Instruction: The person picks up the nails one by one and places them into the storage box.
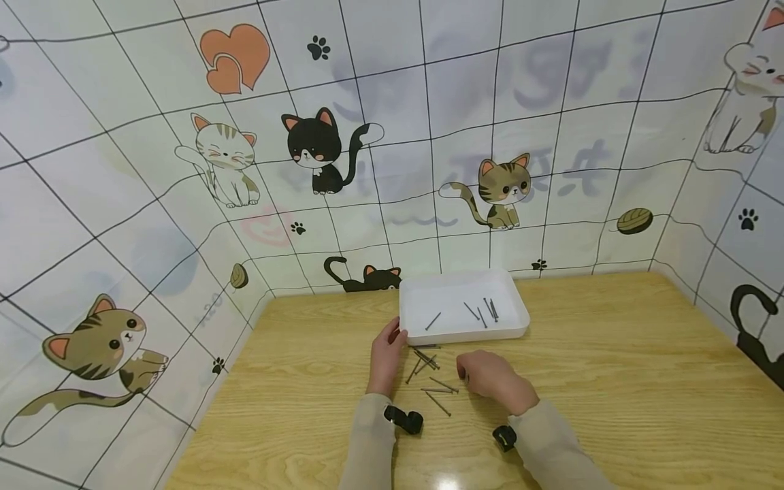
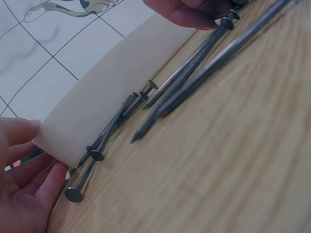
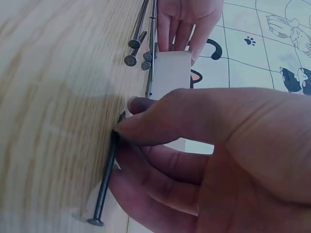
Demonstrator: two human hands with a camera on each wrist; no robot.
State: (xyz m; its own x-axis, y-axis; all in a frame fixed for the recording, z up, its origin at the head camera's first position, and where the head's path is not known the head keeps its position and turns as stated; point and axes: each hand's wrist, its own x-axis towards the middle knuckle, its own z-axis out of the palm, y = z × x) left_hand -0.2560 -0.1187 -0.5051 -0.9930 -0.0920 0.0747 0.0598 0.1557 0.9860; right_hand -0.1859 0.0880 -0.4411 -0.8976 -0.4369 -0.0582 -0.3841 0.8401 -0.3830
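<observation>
My left hand [image 1: 386,357] holds the near left corner of a shallow white tray [image 1: 465,336], its thumb and fingers around that corner in the left wrist view. My right hand [image 1: 493,380] is low over the table, right of the loose nails. In the right wrist view, its thumb and curled fingers pinch a dark steel nail [image 3: 104,184] near the pointed end, the flat head towards the camera. Several nails [image 1: 425,359] lie crossed in a loose pile before the tray, and a few more [image 1: 437,403] lie nearer. Inside the tray are several nails [image 1: 470,311].
The wood-grain table [image 1: 294,395] carries the tray near its back edge. Behind and at both sides stands a white cloth wall [image 1: 404,150] with grid lines and cartoon cats. A dark strapped device [image 1: 405,419] sits on each wrist, over beige sleeves.
</observation>
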